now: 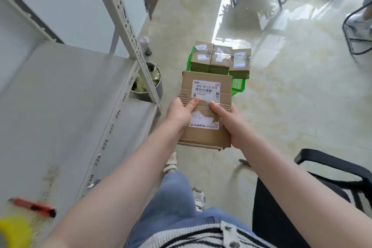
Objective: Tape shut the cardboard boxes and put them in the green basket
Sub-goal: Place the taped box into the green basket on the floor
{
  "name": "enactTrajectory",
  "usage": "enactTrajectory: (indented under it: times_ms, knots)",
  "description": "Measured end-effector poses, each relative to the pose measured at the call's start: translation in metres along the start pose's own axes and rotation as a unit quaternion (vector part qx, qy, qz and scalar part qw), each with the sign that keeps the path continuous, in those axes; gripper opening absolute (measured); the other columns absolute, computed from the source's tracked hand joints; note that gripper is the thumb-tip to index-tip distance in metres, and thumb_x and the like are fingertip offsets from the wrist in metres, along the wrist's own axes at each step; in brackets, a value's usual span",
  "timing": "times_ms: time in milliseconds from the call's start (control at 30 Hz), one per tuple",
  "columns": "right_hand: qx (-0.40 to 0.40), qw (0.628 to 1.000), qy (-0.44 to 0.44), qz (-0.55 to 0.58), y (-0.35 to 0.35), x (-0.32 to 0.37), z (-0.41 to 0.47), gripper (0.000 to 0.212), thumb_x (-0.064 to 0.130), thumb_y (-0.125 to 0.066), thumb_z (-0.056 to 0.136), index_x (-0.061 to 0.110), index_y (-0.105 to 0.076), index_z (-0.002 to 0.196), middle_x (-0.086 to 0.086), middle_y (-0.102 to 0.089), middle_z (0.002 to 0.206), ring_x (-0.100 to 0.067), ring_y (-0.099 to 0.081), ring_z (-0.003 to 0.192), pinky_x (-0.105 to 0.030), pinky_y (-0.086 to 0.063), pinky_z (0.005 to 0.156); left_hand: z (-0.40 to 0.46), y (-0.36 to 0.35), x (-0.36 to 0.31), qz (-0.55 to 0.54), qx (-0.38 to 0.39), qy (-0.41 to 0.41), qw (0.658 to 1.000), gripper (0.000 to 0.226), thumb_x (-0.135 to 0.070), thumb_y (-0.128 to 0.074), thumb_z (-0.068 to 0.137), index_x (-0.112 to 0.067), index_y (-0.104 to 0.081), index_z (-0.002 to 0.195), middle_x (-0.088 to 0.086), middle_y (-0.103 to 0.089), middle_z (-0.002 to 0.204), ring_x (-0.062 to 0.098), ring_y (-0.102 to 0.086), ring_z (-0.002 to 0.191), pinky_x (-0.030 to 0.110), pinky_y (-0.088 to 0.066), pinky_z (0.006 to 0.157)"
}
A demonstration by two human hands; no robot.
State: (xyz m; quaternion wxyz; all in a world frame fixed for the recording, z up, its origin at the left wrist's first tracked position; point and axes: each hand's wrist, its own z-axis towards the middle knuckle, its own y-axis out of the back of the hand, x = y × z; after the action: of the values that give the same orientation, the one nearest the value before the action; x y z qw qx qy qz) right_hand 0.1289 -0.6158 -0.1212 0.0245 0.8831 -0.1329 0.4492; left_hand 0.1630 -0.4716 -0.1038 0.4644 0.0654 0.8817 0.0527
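A flat cardboard box [207,137] with white shipping labels is held out in front of me above the floor. My left hand [179,116] grips its left edge with the thumb on top. My right hand [229,122] grips its right edge the same way. Beyond the box, on the floor, stands the green basket [238,85], partly hidden by the held box. Three taped cardboard boxes [219,61] stand upright in it, side by side.
A grey metal shelf [60,106] fills the left, with a red utility knife [34,206] and a yellow object [14,231] on it. A metal bin [150,86] stands by the shelf post. A black chair [332,187] is at my right.
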Motion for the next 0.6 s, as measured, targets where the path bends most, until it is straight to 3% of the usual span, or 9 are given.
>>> enactTrajectory:
  times_ms: [133,267,433,600]
  knots:
    - [-0.013,1.0,-0.007,0.005,0.003,0.025,0.061,0.038,0.029,-0.073,0.087,0.02,-0.06,0.122,-0.004,-0.073,0.109,-0.022,-0.072,0.094,-0.036,-0.06,0.076,0.067,-0.017,-0.024,0.017,0.028,0.027,0.999,0.039,-0.036,-0.063,0.094,-0.007,-0.059,0.121,0.013,-0.069,0.113,0.03,-0.067,0.098,0.044,-0.055,0.09]
    - [-0.04,0.999,-0.016,-0.01,0.002,0.063,0.128,0.04,0.034,-0.074,0.085,0.023,-0.059,0.121,0.002,-0.073,0.101,-0.012,-0.073,0.08,-0.027,-0.057,0.059,0.139,-0.031,-0.057,0.038,0.046,0.022,0.998,0.04,-0.037,-0.062,0.094,-0.007,-0.058,0.12,0.012,-0.068,0.115,0.03,-0.066,0.102,0.04,-0.053,0.091]
    - [-0.066,0.997,-0.027,0.002,0.002,0.113,0.2,0.04,0.034,-0.074,0.085,0.022,-0.06,0.121,0.0,-0.073,0.103,-0.015,-0.072,0.083,-0.029,-0.057,0.061,0.22,-0.051,-0.107,0.044,0.085,0.037,0.995,0.042,-0.036,-0.061,0.095,-0.006,-0.055,0.123,0.014,-0.066,0.118,0.033,-0.064,0.107,0.047,-0.051,0.097]
    - [-0.087,0.995,-0.055,0.0,0.012,0.145,0.266,0.037,0.037,-0.076,0.083,0.025,-0.062,0.115,0.003,-0.074,0.101,-0.012,-0.072,0.08,-0.024,-0.055,0.057,0.286,-0.077,-0.139,0.056,0.097,0.051,0.992,0.043,-0.036,-0.063,0.094,-0.011,-0.052,0.127,0.009,-0.065,0.123,0.027,-0.063,0.109,0.044,-0.05,0.098]
